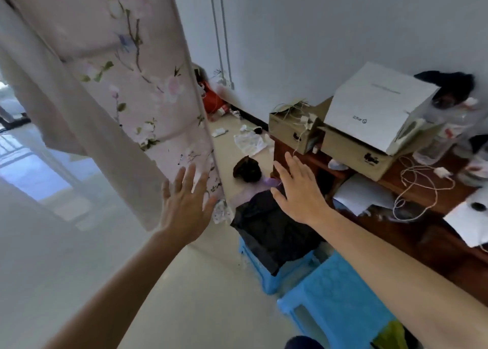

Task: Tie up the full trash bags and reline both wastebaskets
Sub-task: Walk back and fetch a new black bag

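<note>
Both hands reach forward, fingers spread wide, holding nothing.

Left hand is flat and wide before the lower corner of a floral fabric wardrobe; whether it touches the cloth cannot be told. Right hand, equally wide, is held above the far edge of a black trash bag, which sits on a blue plastic stool beside a wooden desk. A second blue stool stands nearer. Beyond the bag a smaller dark bag lies on the floor. Cardboard boxes and a white cable sit on the desk.
</note>
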Tool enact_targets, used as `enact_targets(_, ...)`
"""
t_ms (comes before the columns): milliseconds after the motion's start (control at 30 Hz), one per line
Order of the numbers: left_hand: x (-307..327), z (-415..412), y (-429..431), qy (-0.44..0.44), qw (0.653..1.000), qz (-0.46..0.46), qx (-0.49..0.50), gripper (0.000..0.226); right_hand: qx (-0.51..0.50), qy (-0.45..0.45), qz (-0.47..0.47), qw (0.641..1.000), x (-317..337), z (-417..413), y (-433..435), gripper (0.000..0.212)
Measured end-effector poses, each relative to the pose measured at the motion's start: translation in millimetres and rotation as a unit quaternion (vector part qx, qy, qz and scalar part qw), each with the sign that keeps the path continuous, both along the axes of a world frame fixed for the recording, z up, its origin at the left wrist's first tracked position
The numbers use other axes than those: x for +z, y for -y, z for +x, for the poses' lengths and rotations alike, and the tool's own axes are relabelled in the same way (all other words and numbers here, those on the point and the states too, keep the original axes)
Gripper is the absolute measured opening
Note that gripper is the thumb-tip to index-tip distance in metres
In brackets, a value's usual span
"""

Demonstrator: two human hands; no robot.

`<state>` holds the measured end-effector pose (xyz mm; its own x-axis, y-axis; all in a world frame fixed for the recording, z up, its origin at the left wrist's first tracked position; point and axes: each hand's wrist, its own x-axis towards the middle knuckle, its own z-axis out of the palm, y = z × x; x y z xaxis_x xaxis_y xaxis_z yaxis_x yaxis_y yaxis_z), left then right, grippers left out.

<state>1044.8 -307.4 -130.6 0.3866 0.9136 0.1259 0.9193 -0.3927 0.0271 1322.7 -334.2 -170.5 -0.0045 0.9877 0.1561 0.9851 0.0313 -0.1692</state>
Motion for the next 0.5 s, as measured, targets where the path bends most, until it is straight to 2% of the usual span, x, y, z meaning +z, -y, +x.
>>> enact_targets(233, -47.0, 97.5, -118.1, -0.047, 0.987, -0.048, -0.143, 0.061, -0.142, -0.013, -0.029, 0.989, -46.1, 64.0, -35.5, 0.067)
enact_targets(367, -103.5, 143.0, -159.7, -0.095, 0.974, -0.125, -0.165, 0.063, -0.21, -0.064, -0.083, 0.972, -100.4, 93.4, -61.6, 0.066)
enact_targets(500, -160.1, 171.5, -204.9, -0.142, 0.952, -0.182, -0.2, 0.064, -0.231, -0.106, -0.14, 0.957, -156.6, 108.3, -93.5, 0.065)
